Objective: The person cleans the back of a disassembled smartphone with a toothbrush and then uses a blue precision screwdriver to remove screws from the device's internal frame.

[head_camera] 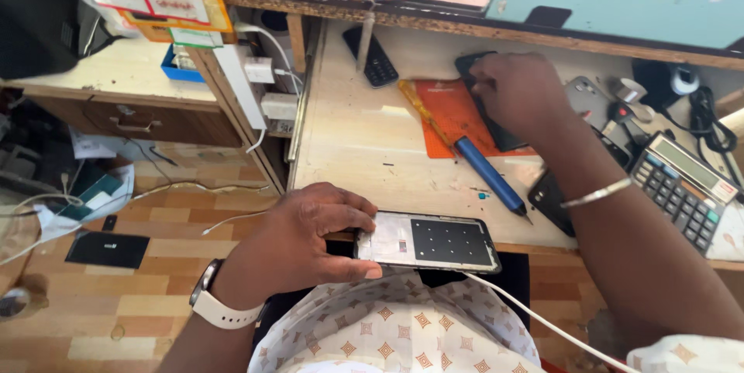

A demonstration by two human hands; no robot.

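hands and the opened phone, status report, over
Left hand grips opened phone by its end, at desk edge. Right hand presses on dark phone on orange mat. Blue screwdriver lies between them.

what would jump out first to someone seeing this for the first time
The opened phone frame held flat in the left hand at the near edge of the workbench, a white cable trailing from it. Next, the right hand pressing on a dark phone over the orange mat, with a blue screwdriver lying just in front.
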